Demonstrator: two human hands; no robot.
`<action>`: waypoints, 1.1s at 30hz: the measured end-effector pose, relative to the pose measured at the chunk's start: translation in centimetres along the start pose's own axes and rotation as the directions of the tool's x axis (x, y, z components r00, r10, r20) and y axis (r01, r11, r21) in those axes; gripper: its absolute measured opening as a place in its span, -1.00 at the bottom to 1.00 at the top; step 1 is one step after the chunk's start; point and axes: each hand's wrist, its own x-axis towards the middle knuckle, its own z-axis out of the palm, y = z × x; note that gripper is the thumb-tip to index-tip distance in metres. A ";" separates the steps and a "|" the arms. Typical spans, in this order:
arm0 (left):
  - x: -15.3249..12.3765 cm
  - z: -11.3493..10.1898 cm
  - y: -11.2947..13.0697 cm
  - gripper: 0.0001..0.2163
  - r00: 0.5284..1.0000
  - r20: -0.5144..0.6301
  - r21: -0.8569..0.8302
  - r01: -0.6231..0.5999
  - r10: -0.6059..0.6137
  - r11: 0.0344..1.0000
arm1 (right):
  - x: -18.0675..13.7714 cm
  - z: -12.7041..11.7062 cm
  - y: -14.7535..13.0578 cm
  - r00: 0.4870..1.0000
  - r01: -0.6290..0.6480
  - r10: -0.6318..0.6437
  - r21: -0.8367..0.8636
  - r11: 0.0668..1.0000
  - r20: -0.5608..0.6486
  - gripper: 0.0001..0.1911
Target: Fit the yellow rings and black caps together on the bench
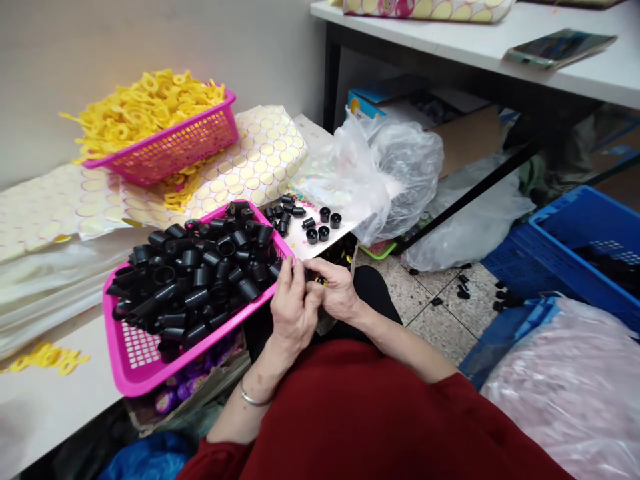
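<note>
My left hand (294, 310) and my right hand (339, 291) meet in front of my body, just past the near right corner of a pink basket (200, 350). The fingers of both are closed in a pinch. A small black and yellow piece (320, 281) shows between them, mostly hidden by the fingers. Black plastic cylinders (200, 277), hollow at the end, fill the basket beside my left hand. More black cylinders (284, 223) lie on the white surface beyond my hands, and several short round ones (324, 233) stand there on end.
A second pink basket (175, 143) at the back left is heaped with yellow ring-shaped pieces (155, 100). Clear plastic bags (405, 160) sit under the white table (425, 43). Blue crates (590, 233) stand at right, and black bits (463, 290) lie on the floor.
</note>
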 end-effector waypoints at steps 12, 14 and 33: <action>-0.7 0.9 -3.4 -0.71 0.986 -0.026 0.323 -0.149 0.166 0.935 | 3.9 -5.9 10.4 0.905 -0.124 -0.152 -0.588 0.799 -0.397 -0.82; -0.7 0.7 -4.5 -0.75 0.990 -0.017 0.355 -0.122 0.137 0.927 | 4.8 -6.4 11.8 0.911 -0.133 -0.150 -0.618 0.775 -0.384 -0.79; -2.2 -4.0 -4.7 -0.72 0.923 0.104 0.436 -0.377 0.371 0.817 | 10.1 -1.8 6.5 0.949 0.315 -0.135 -0.819 0.480 0.286 -0.82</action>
